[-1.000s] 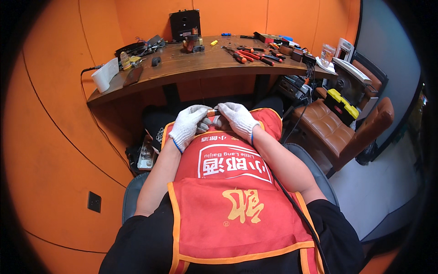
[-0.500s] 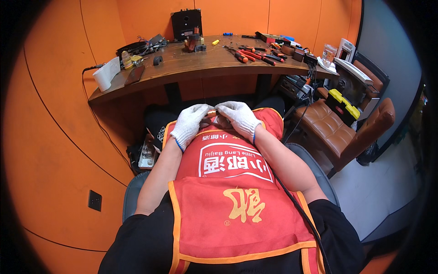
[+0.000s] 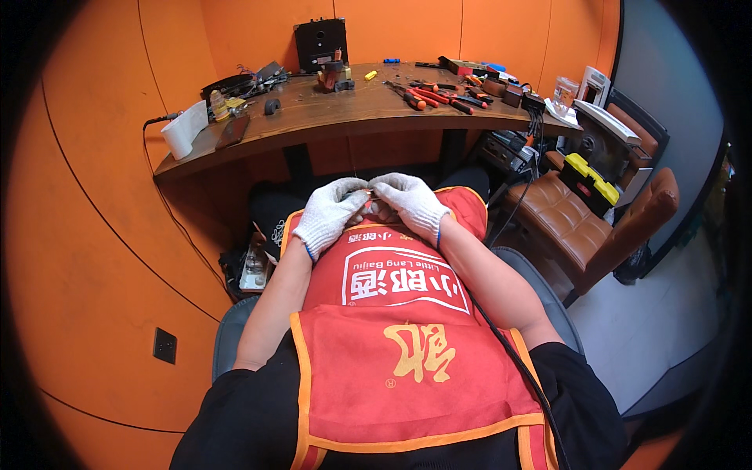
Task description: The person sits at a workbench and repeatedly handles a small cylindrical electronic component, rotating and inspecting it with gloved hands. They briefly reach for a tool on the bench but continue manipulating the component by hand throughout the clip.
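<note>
Both hands wear white knit gloves with blue cuff edges and meet above my lap, over the red apron (image 3: 376, 313). My left hand (image 3: 333, 210) is closed, its fingertips pinching a small copper-coloured piece (image 3: 369, 193). From the other side my right hand (image 3: 409, 204) closes on the same piece, thumb and fingers bent inward. Most of the piece is covered by the gloves, so its exact kind cannot be made out. The gloved fingertips of the two hands touch or nearly touch.
Ahead stands a brown wooden desk (image 3: 305, 110) bearing several red-handled pliers (image 3: 439, 97), a dark device with copper parts (image 3: 335, 77) and a white paper roll (image 3: 182, 131). To the right, a yellow-lidded toolbox (image 3: 591, 183) rests on a brown leather chair (image 3: 560, 219).
The left fingers have curled further over the copper-coloured piece, and less of it shows now. My right hand has hardly moved.
</note>
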`<move>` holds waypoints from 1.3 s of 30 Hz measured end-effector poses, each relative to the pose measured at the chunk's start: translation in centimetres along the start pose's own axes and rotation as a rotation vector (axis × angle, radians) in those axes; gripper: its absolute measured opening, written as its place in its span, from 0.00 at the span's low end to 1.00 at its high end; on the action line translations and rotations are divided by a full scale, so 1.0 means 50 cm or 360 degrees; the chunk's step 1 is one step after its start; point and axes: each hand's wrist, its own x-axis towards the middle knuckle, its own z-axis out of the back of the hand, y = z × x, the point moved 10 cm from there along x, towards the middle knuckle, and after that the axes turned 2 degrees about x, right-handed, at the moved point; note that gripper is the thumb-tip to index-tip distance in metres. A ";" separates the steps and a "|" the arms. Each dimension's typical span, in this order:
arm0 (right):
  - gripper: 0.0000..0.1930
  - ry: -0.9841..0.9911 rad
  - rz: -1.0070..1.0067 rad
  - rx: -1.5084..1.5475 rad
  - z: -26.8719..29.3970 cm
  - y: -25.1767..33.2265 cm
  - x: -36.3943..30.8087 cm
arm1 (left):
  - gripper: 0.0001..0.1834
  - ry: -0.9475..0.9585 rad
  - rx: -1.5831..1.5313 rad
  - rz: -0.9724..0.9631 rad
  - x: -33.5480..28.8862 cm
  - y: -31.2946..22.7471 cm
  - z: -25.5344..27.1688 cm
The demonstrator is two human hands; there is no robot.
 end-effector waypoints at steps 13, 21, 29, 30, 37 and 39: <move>0.15 0.0029 0.0095 0.0029 -0.013 0.003 0.001 | 0.18 0.0009 -0.0186 0.0108 0.000 0.014 0.010; 0.19 -0.0018 0.0373 -0.0400 -0.021 0.043 -0.009 | 0.19 -0.0041 -0.0117 0.0063 -0.005 0.007 0.016; 0.18 0.0081 0.0012 -0.0115 -0.008 -0.001 0.002 | 0.19 -0.0080 0.0065 -0.0086 -0.006 -0.009 0.016; 0.17 0.0085 0.0027 -0.0085 -0.008 -0.002 0.004 | 0.19 -0.0067 0.0028 -0.0068 -0.006 -0.007 0.014; 0.15 0.0083 0.0146 0.0013 -0.017 0.000 0.008 | 0.16 -0.0027 -0.0118 0.0217 -0.007 0.027 0.023; 0.16 0.0111 0.0197 -0.0097 -0.023 0.009 0.005 | 0.16 -0.0036 -0.0206 0.0244 -0.006 0.034 0.027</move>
